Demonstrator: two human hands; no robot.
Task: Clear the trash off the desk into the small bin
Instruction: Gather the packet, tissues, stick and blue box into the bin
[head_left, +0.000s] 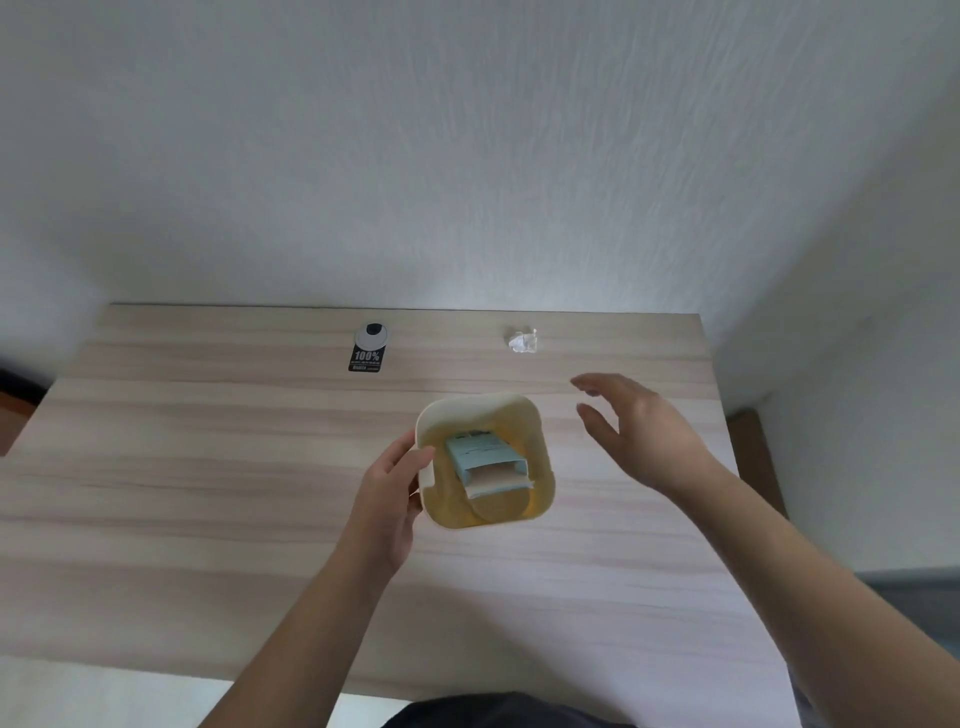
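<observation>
- Head view: bin (540, 441), small, cream-coloured and square with rounded corners, stands upright near the middle of the pale wood-grain table (208, 493), its mouth facing the camera.
- Inside the bin lies a light blue carton (480, 449), tilted, with its open end and brown inner flap toward the bin's near side.
- The left hand (387, 501) is closed on the bin's left wall: the thumb hooks over the rim and the fingers wrap the outside.
- The right hand (641, 431) hangs in the air just right of the bin, fingers spread apart and slightly curled, holding nothing and touching neither bin nor table.
- A crumpled white paper ball (522, 340) rests on the table beyond the bin and a little to its right, close to the far edge by the white wall (467, 156), well apart from both hands.
- Beyond the bin and to its left, also near the far edge, sits a round white cable grommet (372, 334) with a black label (365, 360) reading "100%" just in front of it.
</observation>
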